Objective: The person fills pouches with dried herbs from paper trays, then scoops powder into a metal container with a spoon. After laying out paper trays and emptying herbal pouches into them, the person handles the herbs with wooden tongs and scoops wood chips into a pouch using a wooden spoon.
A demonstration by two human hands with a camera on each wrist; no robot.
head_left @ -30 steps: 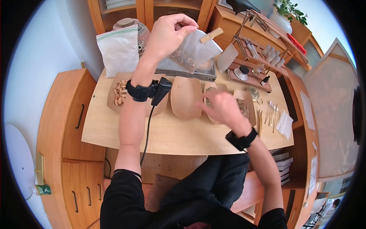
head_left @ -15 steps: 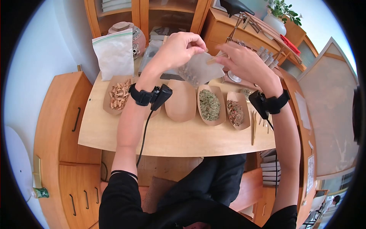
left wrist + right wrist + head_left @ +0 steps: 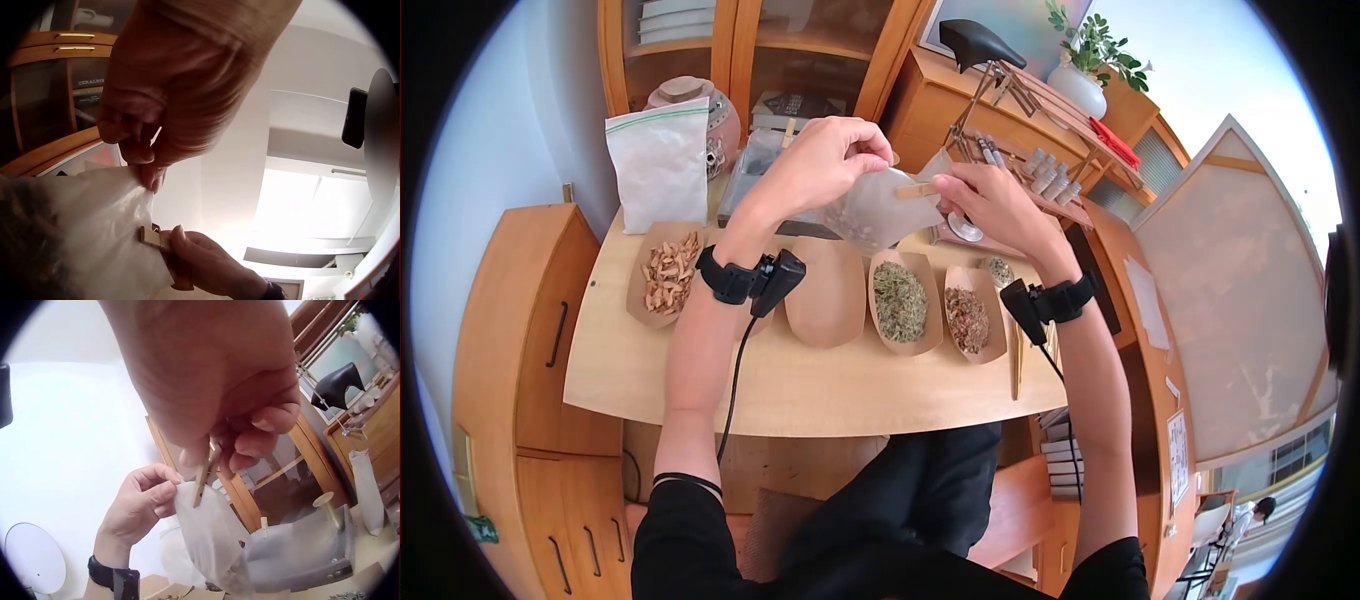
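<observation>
Both hands are raised over the back of the table at a translucent white pouch (image 3: pixel 862 212) with dark dried bits low inside it. My left hand (image 3: pixel 825 162) pinches one top corner of the pouch between thumb and fingers. At the other corner my right hand (image 3: pixel 1002 208) grips a wooden clothespin (image 3: pixel 201 481), whose tip overlaps the pouch's edge. Below stand paper boat trays: an empty one (image 3: pixel 825 305), one with green dried herb (image 3: pixel 902 302) and one with reddish-brown dried bits (image 3: pixel 967 320). Pale dried slices (image 3: pixel 670 275) fill another at the left; one more is mostly hidden behind my left arm.
A white zip bag (image 3: pixel 658 165) stands at the back left before a pinkish pot (image 3: pixel 722 125). A grey box (image 3: pixel 300 550) lies behind the trays. At the right are tweezers (image 3: pixel 1016 358) and a wooden rack with small vials (image 3: pixel 1055 185).
My right hand has come up from over the trays on the right to the pouch and now grips the clothespin. The left hand keeps its pinch. The head view has shifted.
</observation>
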